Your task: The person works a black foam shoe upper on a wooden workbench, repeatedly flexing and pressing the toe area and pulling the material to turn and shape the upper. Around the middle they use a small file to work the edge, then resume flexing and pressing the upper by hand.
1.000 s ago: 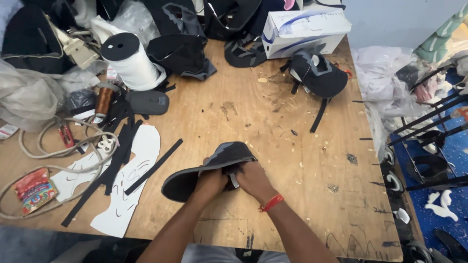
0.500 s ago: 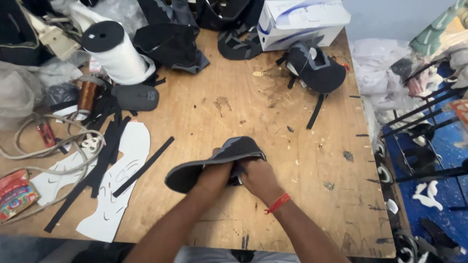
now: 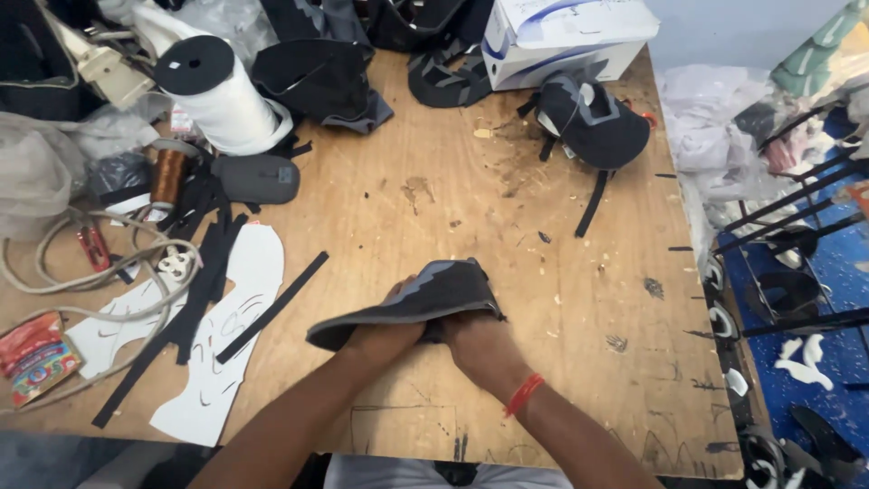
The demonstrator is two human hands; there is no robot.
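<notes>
1. The right hand [image 3: 484, 349] sits at the near edge of the table [image 3: 588, 362], wrist wearing a red band [image 3: 523, 395]. Its fingers are tucked under the grey piece [image 3: 416, 299] and closed on that piece's right end; the thumb is hidden, so how tight the hold is I cannot tell.
2. The left hand [image 3: 385, 335] lies just beside the right hand, on its left. It too is clamped on the grey piece, near the middle, with a fingertip showing over the top edge.
3. The two hands are close together, almost touching, both forearms coming in from the near edge and meeting under the piece.
4. The grey piece is a curved dark grey felt-like panel with a lighter grey band along its upper edge. It rests on and over the hands, just beyond them. Its long axis runs from lower left to upper right; the free left tip juts out past the left hand, the right end peaks above the right hand.
5. The left hand is nearer the free tip; the right hand is nearer the peak.
6. Left of the piece lie a black strip [image 3: 272, 306] and white patterns [image 3: 226, 344].
7. Farther off, beyond the piece, are a dark cap [image 3: 593, 127], a white roll [image 3: 222, 100] and a white box [image 3: 566, 36].
</notes>
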